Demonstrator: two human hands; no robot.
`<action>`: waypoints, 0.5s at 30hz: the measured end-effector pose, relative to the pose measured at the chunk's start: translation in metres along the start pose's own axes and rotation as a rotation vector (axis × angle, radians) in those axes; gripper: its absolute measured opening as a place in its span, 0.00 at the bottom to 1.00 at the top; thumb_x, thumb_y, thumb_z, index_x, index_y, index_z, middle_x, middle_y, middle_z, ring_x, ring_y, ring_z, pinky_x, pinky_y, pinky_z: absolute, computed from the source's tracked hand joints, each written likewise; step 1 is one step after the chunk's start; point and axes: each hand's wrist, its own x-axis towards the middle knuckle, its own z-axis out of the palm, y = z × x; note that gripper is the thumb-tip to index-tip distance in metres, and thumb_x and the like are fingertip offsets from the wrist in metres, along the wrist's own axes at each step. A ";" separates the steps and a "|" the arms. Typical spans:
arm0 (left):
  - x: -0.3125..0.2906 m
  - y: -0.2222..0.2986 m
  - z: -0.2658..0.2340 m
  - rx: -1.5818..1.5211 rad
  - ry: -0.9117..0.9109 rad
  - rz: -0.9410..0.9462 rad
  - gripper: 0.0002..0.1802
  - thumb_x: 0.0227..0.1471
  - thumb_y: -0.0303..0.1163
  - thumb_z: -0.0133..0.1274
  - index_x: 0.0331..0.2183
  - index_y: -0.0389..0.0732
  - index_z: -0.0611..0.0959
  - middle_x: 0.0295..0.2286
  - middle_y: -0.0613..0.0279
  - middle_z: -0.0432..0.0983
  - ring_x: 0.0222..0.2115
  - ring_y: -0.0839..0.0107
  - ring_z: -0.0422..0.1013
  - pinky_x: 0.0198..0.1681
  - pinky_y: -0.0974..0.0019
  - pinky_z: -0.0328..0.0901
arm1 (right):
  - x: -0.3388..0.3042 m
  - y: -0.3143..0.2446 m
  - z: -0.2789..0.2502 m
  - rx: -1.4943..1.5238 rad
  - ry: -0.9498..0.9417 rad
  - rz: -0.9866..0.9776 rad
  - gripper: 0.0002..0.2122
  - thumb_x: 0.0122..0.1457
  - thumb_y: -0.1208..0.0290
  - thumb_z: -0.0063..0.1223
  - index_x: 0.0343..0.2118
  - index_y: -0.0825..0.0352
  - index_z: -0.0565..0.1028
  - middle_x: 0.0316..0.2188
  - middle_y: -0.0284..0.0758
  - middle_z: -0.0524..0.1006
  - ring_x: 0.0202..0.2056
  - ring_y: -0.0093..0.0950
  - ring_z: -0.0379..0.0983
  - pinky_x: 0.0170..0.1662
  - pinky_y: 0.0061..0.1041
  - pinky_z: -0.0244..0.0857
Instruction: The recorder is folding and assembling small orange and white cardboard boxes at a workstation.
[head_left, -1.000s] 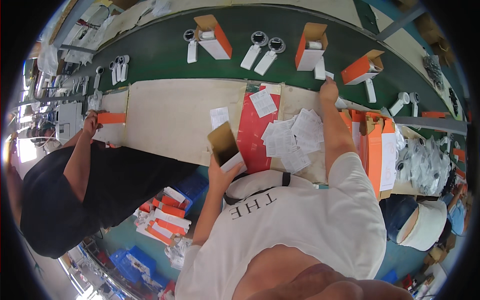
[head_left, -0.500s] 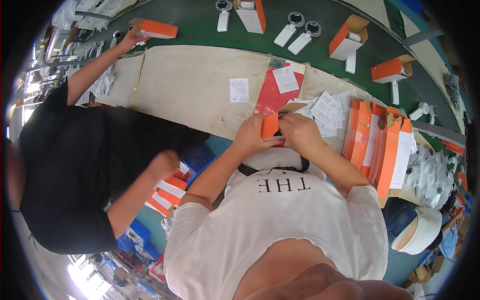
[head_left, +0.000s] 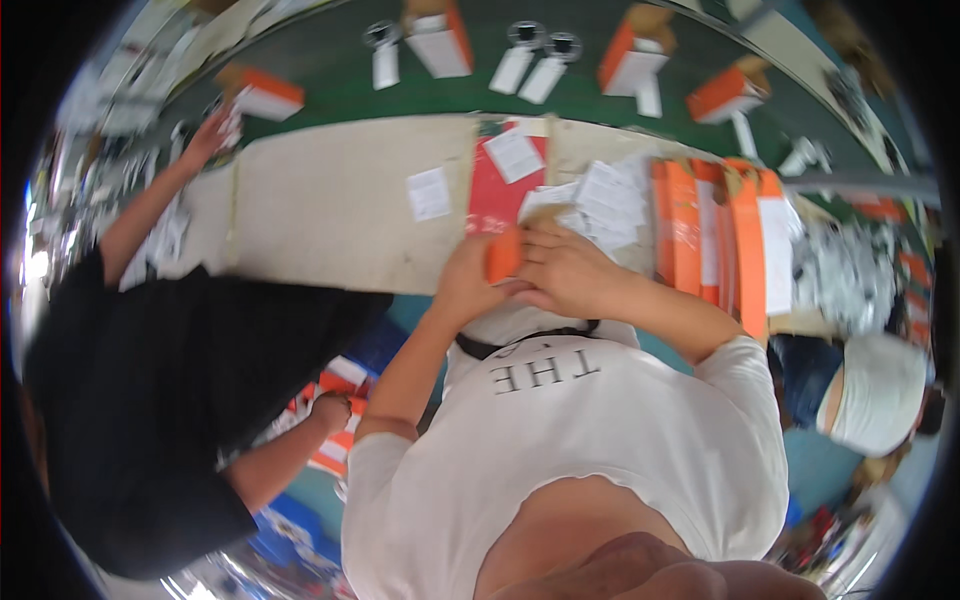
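Note:
A small orange box (head_left: 503, 257) stands between my hands at the near edge of the table, close to my waist. My left hand (head_left: 468, 276) wraps around its left side. Across its top and right side lies my right hand (head_left: 566, 270), fingers bent and pressed on it, hiding the opening and anything inside. A brown cardboard flap (head_left: 545, 218) sticks up behind the right fingers. Just beyond the box is a red sheet (head_left: 493, 205) with a white printed paper (head_left: 514, 156) on it. Loose printed leaflets (head_left: 612, 200) lie heaped beyond my right hand.
Several orange boxes (head_left: 683, 222) stand in a row at the right, beside clear plastic bags (head_left: 845, 275). A single leaflet (head_left: 429, 194) lies left. On the green belt (head_left: 330, 95) are open boxes and white handheld devices (head_left: 513, 58). A co-worker in black (head_left: 150, 400) is close on my left.
My right hand has shifted from the box's opening to cover its top and side. The whole view has swung. The co-worker's near hand has dropped to the orange boxes beside them.

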 end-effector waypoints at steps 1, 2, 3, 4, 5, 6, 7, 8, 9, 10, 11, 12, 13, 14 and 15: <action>-0.003 -0.018 0.008 0.007 0.129 0.002 0.34 0.26 0.39 0.66 0.39 0.38 0.73 0.36 0.51 0.70 0.36 0.53 0.67 0.39 0.58 0.63 | 0.003 -0.004 -0.004 0.007 -0.061 0.040 0.11 0.43 0.63 0.56 0.28 0.64 0.74 0.31 0.35 0.73 0.44 0.32 0.65 0.50 0.30 0.53; -0.003 -0.020 0.010 -0.026 0.103 -0.011 0.35 0.26 0.39 0.66 0.40 0.39 0.72 0.36 0.52 0.70 0.37 0.54 0.67 0.39 0.59 0.63 | 0.005 -0.005 -0.008 0.017 -0.119 0.080 0.11 0.44 0.63 0.55 0.28 0.63 0.75 0.31 0.34 0.74 0.44 0.31 0.64 0.51 0.29 0.51; -0.002 -0.021 0.014 -0.057 0.076 -0.023 0.35 0.26 0.39 0.66 0.41 0.39 0.72 0.36 0.52 0.71 0.37 0.54 0.67 0.40 0.59 0.63 | 0.001 -0.001 0.000 0.042 -0.084 0.058 0.11 0.44 0.63 0.55 0.29 0.63 0.75 0.32 0.34 0.74 0.44 0.31 0.64 0.51 0.29 0.52; -0.001 -0.026 0.017 -0.048 0.064 -0.023 0.37 0.27 0.38 0.65 0.43 0.39 0.71 0.36 0.51 0.70 0.38 0.54 0.67 0.41 0.60 0.63 | -0.003 0.004 0.008 0.070 -0.050 0.026 0.12 0.44 0.63 0.55 0.31 0.63 0.75 0.34 0.34 0.73 0.45 0.31 0.63 0.51 0.30 0.52; 0.001 -0.031 0.015 0.009 0.087 -0.021 0.38 0.27 0.38 0.65 0.43 0.38 0.70 0.37 0.50 0.70 0.39 0.55 0.67 0.41 0.60 0.63 | -0.012 0.008 0.009 -0.012 0.057 0.001 0.14 0.44 0.63 0.55 0.34 0.62 0.73 0.38 0.35 0.71 0.47 0.31 0.61 0.52 0.32 0.51; 0.004 -0.044 0.009 0.063 0.119 -0.027 0.39 0.27 0.39 0.65 0.44 0.38 0.69 0.38 0.50 0.69 0.40 0.55 0.67 0.42 0.60 0.63 | -0.022 0.011 0.000 -0.149 0.102 0.049 0.16 0.44 0.63 0.55 0.37 0.62 0.72 0.42 0.35 0.70 0.48 0.32 0.60 0.53 0.35 0.49; 0.006 -0.077 0.000 0.084 0.256 -0.091 0.39 0.28 0.39 0.65 0.45 0.37 0.69 0.38 0.51 0.70 0.40 0.58 0.68 0.42 0.61 0.63 | -0.034 0.012 -0.013 -0.277 0.139 0.083 0.19 0.44 0.63 0.55 0.40 0.63 0.71 0.45 0.36 0.68 0.50 0.32 0.59 0.55 0.38 0.47; 0.009 -0.141 -0.013 -0.044 0.309 -0.256 0.35 0.34 0.34 0.64 0.44 0.32 0.67 0.36 0.54 0.72 0.35 0.64 0.71 0.38 0.65 0.66 | -0.040 0.005 -0.045 -0.420 0.001 0.301 0.23 0.45 0.62 0.55 0.46 0.63 0.68 0.50 0.37 0.64 0.53 0.35 0.56 0.56 0.43 0.44; 0.013 -0.164 -0.035 -0.150 0.465 -0.280 0.30 0.37 0.35 0.62 0.42 0.32 0.70 0.32 0.56 0.74 0.31 0.68 0.72 0.35 0.67 0.66 | -0.064 0.012 -0.054 -0.482 0.184 0.530 0.24 0.46 0.63 0.55 0.48 0.63 0.66 0.51 0.38 0.63 0.54 0.37 0.55 0.55 0.44 0.44; 0.017 -0.148 -0.067 0.005 0.485 -0.289 0.24 0.39 0.35 0.61 0.38 0.33 0.74 0.31 0.57 0.75 0.31 0.69 0.72 0.36 0.66 0.65 | -0.092 0.020 -0.064 -0.536 0.373 0.758 0.25 0.47 0.64 0.54 0.50 0.63 0.64 0.52 0.39 0.61 0.55 0.38 0.53 0.55 0.44 0.45; 0.017 -0.163 -0.088 0.072 0.497 -0.288 0.21 0.41 0.37 0.60 0.35 0.33 0.76 0.32 0.56 0.76 0.32 0.69 0.72 0.37 0.66 0.65 | -0.116 0.024 -0.075 -0.690 0.455 0.891 0.25 0.48 0.64 0.53 0.51 0.63 0.63 0.52 0.40 0.61 0.55 0.39 0.53 0.55 0.44 0.46; 0.011 -0.213 -0.106 0.079 0.552 -0.339 0.26 0.40 0.41 0.60 0.37 0.32 0.75 0.33 0.54 0.75 0.34 0.67 0.72 0.39 0.67 0.64 | -0.135 0.027 -0.086 -0.835 0.532 1.006 0.25 0.49 0.65 0.52 0.51 0.63 0.62 0.53 0.40 0.61 0.55 0.40 0.53 0.55 0.43 0.46; 0.012 -0.231 -0.116 0.101 0.576 -0.386 0.29 0.40 0.44 0.59 0.39 0.32 0.74 0.34 0.53 0.75 0.34 0.65 0.72 0.40 0.66 0.64 | -0.162 0.034 -0.084 -0.904 0.455 1.171 0.24 0.50 0.66 0.50 0.51 0.64 0.62 0.53 0.40 0.61 0.55 0.40 0.54 0.55 0.42 0.46; 0.015 -0.246 -0.125 0.125 0.598 -0.432 0.32 0.40 0.48 0.59 0.40 0.31 0.73 0.34 0.52 0.75 0.34 0.63 0.72 0.40 0.66 0.64 | -0.186 0.039 -0.077 -0.967 0.375 1.340 0.23 0.51 0.67 0.48 0.52 0.64 0.62 0.53 0.41 0.61 0.55 0.41 0.54 0.55 0.42 0.46; 0.014 -0.282 -0.132 0.410 0.632 -0.586 0.36 0.40 0.53 0.56 0.44 0.33 0.70 0.38 0.51 0.72 0.39 0.58 0.69 0.43 0.61 0.62 | -0.194 0.040 -0.074 -0.968 0.378 1.333 0.23 0.51 0.67 0.48 0.52 0.64 0.62 0.53 0.41 0.61 0.55 0.41 0.54 0.55 0.42 0.46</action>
